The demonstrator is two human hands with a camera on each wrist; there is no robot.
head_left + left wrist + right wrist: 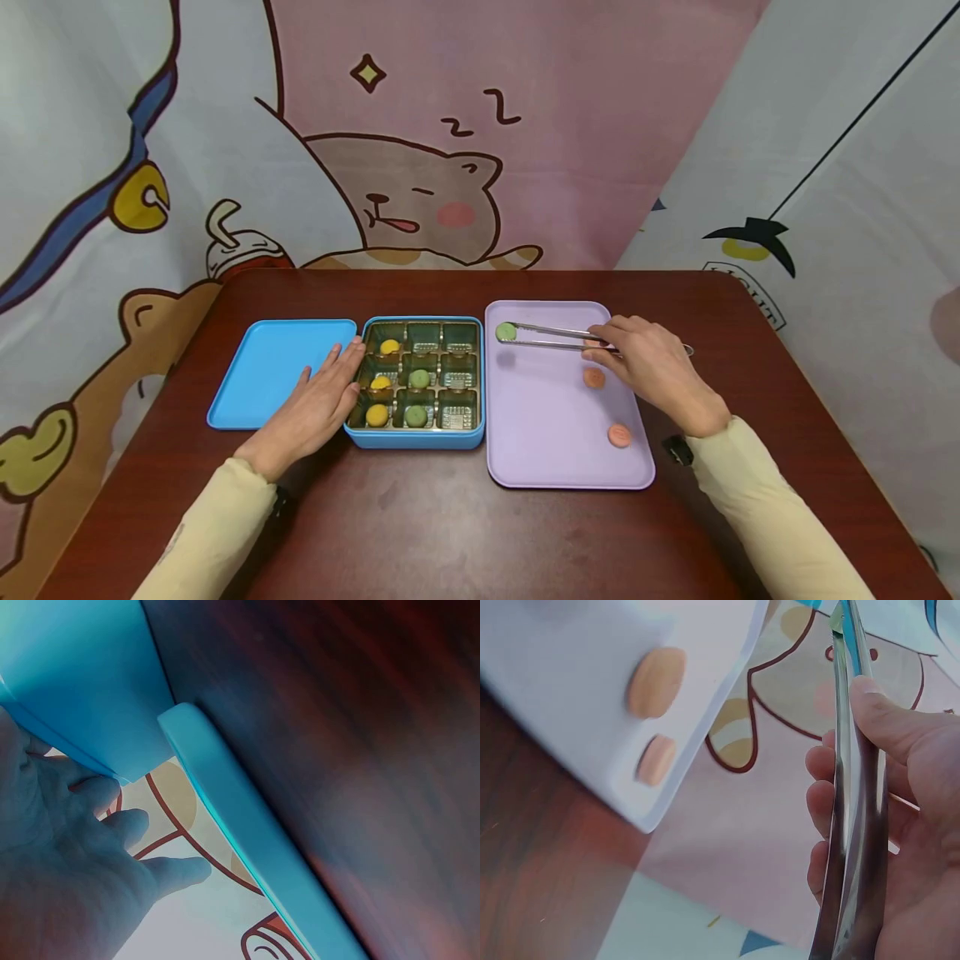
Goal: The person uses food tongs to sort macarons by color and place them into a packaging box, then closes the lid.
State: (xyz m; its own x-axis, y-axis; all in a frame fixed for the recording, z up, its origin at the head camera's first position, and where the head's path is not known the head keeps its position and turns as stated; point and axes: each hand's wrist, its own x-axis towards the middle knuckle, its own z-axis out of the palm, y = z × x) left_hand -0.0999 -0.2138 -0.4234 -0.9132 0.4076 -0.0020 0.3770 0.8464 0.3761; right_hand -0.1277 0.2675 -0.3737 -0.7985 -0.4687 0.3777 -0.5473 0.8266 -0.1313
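My right hand (656,367) grips a pair of metal tongs (555,344), whose tips hold a green macaron (506,332) above the far left of the lilac tray (547,450). In the right wrist view, the thumb and curled fingers wrap round the tongs (862,825). My left hand (318,408), fingers straight, rests against the left side of the blue box (420,442). A gold divided insert (442,360) fills that box. Yellow macarons (377,415) sit in its left column. Two green macarons (419,379) lie in the middle column's centre and near compartments.
On the tray's right side lie an orange macaron (594,377) and a pinkish one (619,435); another is partly hidden by the right hand. A blue lid (273,367) lies left of the box. A printed cloth (585,125) hangs behind the brown table (420,533).
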